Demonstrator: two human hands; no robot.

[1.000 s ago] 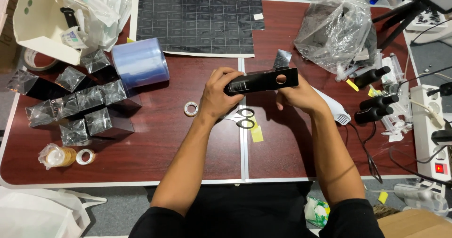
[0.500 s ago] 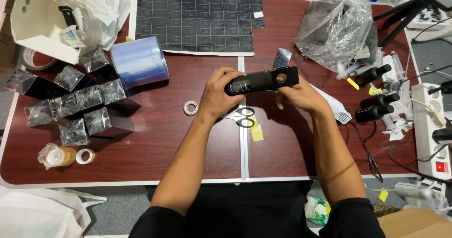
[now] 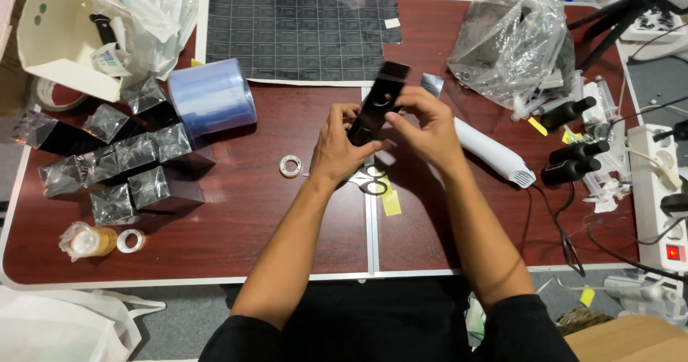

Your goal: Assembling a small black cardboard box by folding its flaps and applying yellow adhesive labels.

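A: Black strip (image 3: 378, 104), and it's been swung round! Half a second back it lay level across both hands; now it stands on a steep slant, top end leaning away toward the dark gridded mat (image 3: 301, 25).

B: Where's it sitting?

A: Held up above the scissors (image 3: 371, 183), just this side of that mat. The left hand (image 3: 337, 147) wraps its lower end, fingers curled shut around it. The right hand (image 3: 423, 129) pinches the upper edge, thumb against fingertips.

B: Texture?

A: Flat, glossy, hard-edged, with a round hole partway along. Left of the scissors, a small tape ring (image 3: 290, 165); farther left, a pale blue roll of film (image 3: 212, 97), smooth and cylindrical. Right of them, a white tool (image 3: 494, 150) lying flat.
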